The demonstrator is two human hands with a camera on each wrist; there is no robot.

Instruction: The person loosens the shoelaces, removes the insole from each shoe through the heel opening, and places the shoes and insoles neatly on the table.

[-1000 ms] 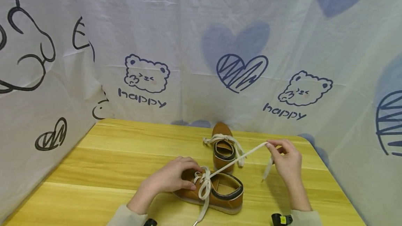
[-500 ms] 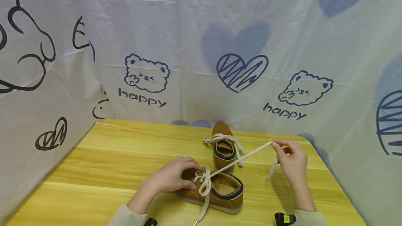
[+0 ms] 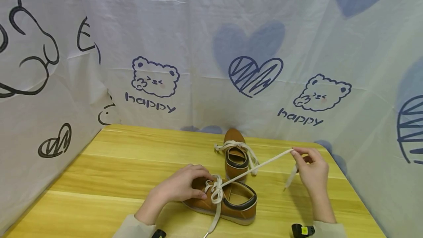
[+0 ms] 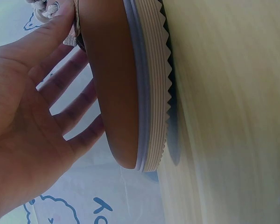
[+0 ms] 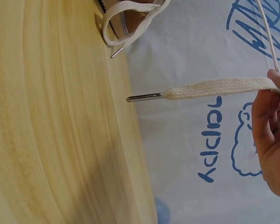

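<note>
A brown leather shoe (image 3: pixel 242 214) with a dark collar lies on the table, toe to the left. My left hand (image 3: pixel 180 186) holds it over the front, thumb on the near side and fingers across the far side. In the left wrist view the shoe's side (image 4: pixel 112 93) and ridged sole show beside the palm. My right hand (image 3: pixel 312 168) pinches one end of the off-white shoelace (image 3: pixel 261 166) between thumb and fingers, drawn taut up from the bow. Its metal-tipped end (image 5: pixel 147 97) hangs below the fingers. The bow's loop (image 3: pixel 216 195) and other lace end droop over the near side.
A second brown shoe (image 3: pixel 234 135) stands behind, toe away, its lace tied with ends draped over the sides. The wooden table (image 3: pixel 125 161) backs onto a printed white cloth (image 3: pixel 198 47), with another cloth wall at each side.
My right hand has moved right, drawing the pinched lace end farther from the shoe. The left hand and both shoes have stayed in place.
</note>
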